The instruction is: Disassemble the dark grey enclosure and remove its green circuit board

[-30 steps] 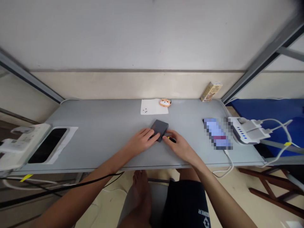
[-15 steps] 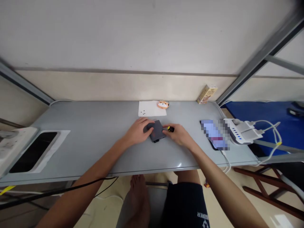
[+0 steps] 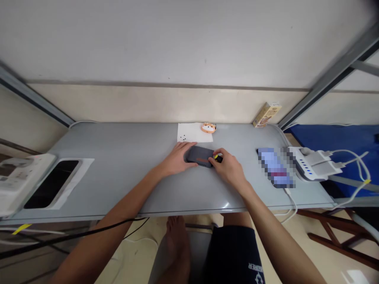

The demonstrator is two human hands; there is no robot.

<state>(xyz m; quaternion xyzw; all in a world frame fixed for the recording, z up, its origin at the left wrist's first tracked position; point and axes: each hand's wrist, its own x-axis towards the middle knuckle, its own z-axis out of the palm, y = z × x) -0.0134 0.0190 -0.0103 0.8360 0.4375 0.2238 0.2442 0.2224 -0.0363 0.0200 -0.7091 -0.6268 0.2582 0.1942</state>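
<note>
half a second on, the grey box (image 3: 200, 155) has swung broadside on the table (image 3: 118, 169); left hand (image 3: 177, 157) cups its end, right hand (image 3: 230, 169) pinches perhaps a yellow-tipped tool (image 3: 218, 157) beside it.

The scene is lit evenly by soft, diffuse light. Only faint shadows are cast under the left hand (image 3: 177, 159) and right hand (image 3: 228, 169), and a small glare spot is seen near the front edge of the worktop (image 3: 225, 205). Straight lines are bowed toward the slightly blurred corners.
</note>
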